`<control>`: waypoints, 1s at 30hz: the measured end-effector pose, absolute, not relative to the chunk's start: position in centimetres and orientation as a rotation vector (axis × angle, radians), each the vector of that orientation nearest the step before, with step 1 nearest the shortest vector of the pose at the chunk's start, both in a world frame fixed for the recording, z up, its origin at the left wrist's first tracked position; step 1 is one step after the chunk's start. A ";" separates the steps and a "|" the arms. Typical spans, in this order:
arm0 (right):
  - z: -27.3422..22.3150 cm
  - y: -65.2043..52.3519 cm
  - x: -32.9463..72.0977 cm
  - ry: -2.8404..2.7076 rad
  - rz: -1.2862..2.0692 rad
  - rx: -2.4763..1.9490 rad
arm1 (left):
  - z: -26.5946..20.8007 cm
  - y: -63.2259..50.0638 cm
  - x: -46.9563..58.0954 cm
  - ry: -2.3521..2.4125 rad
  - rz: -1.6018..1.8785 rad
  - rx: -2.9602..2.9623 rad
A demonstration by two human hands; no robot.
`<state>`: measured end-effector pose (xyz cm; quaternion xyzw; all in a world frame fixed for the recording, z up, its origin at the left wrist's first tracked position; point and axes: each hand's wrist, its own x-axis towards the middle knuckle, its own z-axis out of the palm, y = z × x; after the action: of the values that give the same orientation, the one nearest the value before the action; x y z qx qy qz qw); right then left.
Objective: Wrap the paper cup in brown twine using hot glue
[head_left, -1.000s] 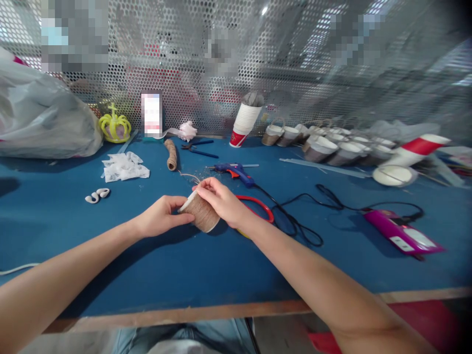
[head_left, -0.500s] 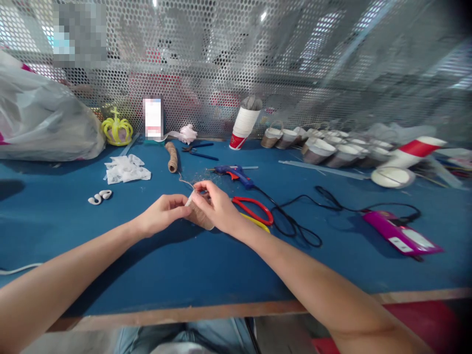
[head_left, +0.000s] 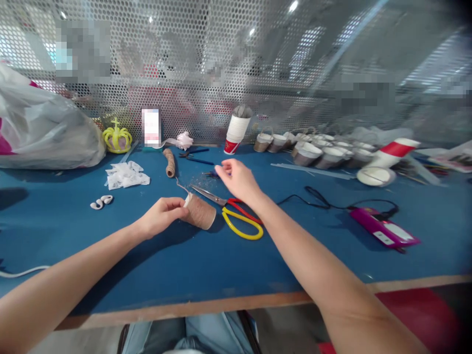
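One twine-wrapped cup (head_left: 201, 212) tilts nearly onto its side, just left of the handles of the scissors (head_left: 221, 201); the left hand (head_left: 162, 216) holds it, thumb and fingers pinched at the pale rim. Beyond the scissors, the right hand (head_left: 239, 178) is over the glue gun (head_left: 211, 174), fingers bent, though I can't tell whether they grip it. To my eye the winding looks done, twine covering nearly all the visible side. What seems left is the loose strand (head_left: 181, 186), apparently uncut between rim and twine roll (head_left: 169, 163), beyond and left of the scissors. Some wrapped cups (head_left: 307, 153), beyond and right of the scissors, carry handle loops; this one shows none.
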<state>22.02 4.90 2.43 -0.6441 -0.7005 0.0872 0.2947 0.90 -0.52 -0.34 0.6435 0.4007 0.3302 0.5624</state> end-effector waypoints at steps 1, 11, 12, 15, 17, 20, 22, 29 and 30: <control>2.6 5.7 23.0 -1.826 0.204 -1.794 | -0.3 -0.5 0.9 0.939 0.778 1.523; 0.4 8.1 25.3 -1.593 0.447 -2.103 | -0.4 -0.1 0.5 0.934 0.764 1.742; 0.9 7.7 25.2 -1.576 0.482 -2.067 | -0.4 0.0 0.4 0.933 0.758 1.751; 2.8 5.6 24.8 -1.561 0.625 -1.885 | -0.4 0.2 0.2 0.925 0.740 1.787; 4.0 3.9 24.5 -1.588 0.736 -1.734 | -0.3 0.3 0.0 0.925 0.736 1.839; 4.6 1.6 24.1 -1.543 1.001 -1.496 | 0.0 0.6 -0.4 0.955 0.739 1.948; 4.3 0.6 23.9 -1.483 1.184 -1.344 | 0.1 0.8 -0.5 0.946 0.721 2.030; 3.3 -0.1 24.1 -1.499 1.348 -1.190 | 0.0 1.0 -0.8 0.846 0.732 2.125; 3.4 -0.1 24.1 -1.487 1.347 -1.187 | 0.0 1.0 -0.8 0.840 0.734 2.125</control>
<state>24.06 -0.08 3.37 -0.4680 -0.5862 0.5309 0.3943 -0.78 1.00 0.04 0.8254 0.3261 0.2851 0.3622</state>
